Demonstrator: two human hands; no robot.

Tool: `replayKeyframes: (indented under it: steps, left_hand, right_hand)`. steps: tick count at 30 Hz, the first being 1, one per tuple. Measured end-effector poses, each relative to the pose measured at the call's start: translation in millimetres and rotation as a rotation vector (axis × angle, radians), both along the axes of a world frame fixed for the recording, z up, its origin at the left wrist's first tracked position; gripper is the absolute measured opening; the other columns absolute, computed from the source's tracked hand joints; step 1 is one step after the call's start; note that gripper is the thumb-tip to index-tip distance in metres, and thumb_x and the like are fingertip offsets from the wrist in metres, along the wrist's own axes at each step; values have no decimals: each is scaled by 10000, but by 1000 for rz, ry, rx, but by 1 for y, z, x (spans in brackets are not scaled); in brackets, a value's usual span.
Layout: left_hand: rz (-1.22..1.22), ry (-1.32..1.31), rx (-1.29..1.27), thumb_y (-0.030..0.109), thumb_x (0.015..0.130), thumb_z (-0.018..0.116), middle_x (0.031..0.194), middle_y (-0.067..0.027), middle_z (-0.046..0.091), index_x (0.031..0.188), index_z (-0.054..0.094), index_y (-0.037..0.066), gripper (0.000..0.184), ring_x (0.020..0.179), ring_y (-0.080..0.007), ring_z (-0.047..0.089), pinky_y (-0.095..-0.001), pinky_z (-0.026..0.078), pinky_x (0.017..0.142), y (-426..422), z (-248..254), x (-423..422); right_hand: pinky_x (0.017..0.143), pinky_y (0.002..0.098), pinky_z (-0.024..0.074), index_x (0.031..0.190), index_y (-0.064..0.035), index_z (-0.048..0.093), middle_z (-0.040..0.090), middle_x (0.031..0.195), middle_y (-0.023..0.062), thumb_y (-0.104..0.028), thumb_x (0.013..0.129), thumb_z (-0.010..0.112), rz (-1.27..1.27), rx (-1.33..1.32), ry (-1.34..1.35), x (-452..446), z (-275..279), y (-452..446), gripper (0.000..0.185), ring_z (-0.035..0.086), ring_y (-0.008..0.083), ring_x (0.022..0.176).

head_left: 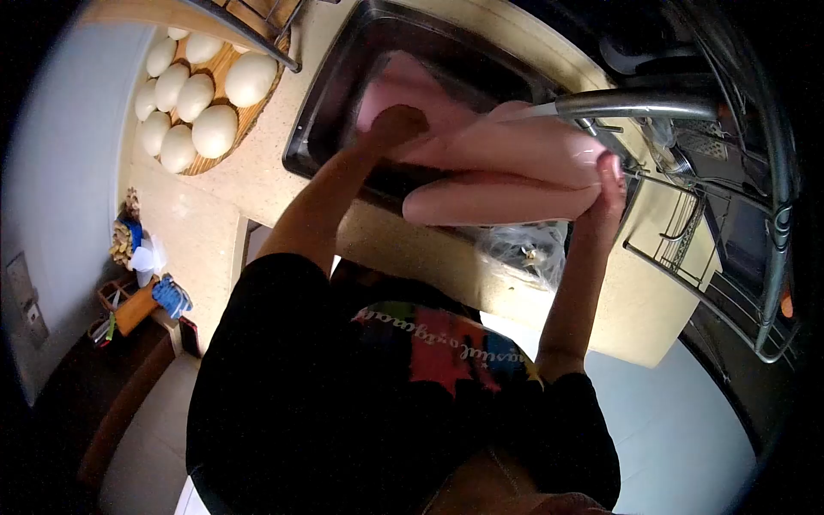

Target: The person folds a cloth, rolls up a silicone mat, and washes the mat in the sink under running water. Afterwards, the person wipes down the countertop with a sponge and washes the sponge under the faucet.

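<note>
1. Nearest: a person's black shirt point(386, 412).
2. Beyond it, a clear plastic bag point(524, 253) on the counter point(446, 257).
3. Pink sheet point(524, 154), partly in the dark sink point(319, 94), under the faucet point(639, 105).
4. Right hand point(608, 193): fingers gripping the sheet's edge.
5. Left hand point(396, 129) on the sheet; finger spread unclear in shadow.
6. Far left: white rounds point(251, 80) on a wooden board point(247, 118).

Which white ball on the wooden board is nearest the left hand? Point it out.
The biggest-looking white ball, at the wooden board's right side in the picture, facing the sink; the others sit farther from the left hand.
</note>
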State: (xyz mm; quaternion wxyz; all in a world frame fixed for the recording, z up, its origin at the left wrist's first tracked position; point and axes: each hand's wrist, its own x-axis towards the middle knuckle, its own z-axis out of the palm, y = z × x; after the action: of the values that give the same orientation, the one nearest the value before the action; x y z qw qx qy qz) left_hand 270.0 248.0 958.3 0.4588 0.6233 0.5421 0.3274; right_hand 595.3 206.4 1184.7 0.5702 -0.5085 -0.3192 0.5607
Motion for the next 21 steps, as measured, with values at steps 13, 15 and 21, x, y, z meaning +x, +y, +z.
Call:
replayKeyframes:
  steps: [13,15,21]
  left_hand:
    - [115,-838,-541,374,977,374,1310,-81,452,1339,410,88,462,1188,-200,436,-329,337,1021,-30,162,93]
    - [12,-1126,-841,421,947,446,1297,-118,454,1340,384,30,558,1156,-223,452,-320,359,994,-27,151,85]
    - [8,-549,-390,432,907,516,1284,-146,484,1368,328,6,656,1184,-170,434,-320,372,982,-42,147,109]
  right_hand:
    - [913,348,451,1209,-49,488,559,1153,82,-361,946,482,75,-133,604,-122,-49,-8,408,545,214,1049]
    - [924,344,426,1277,-37,445,517,1186,92,-423,933,484,73,-172,436,-128,-38,-10,518,507,230,1079]
    - [814,341,510,1150,-51,523,575,1081,73,-446,870,581,199,-47,477,-91,-83,48,487,568,205,981]
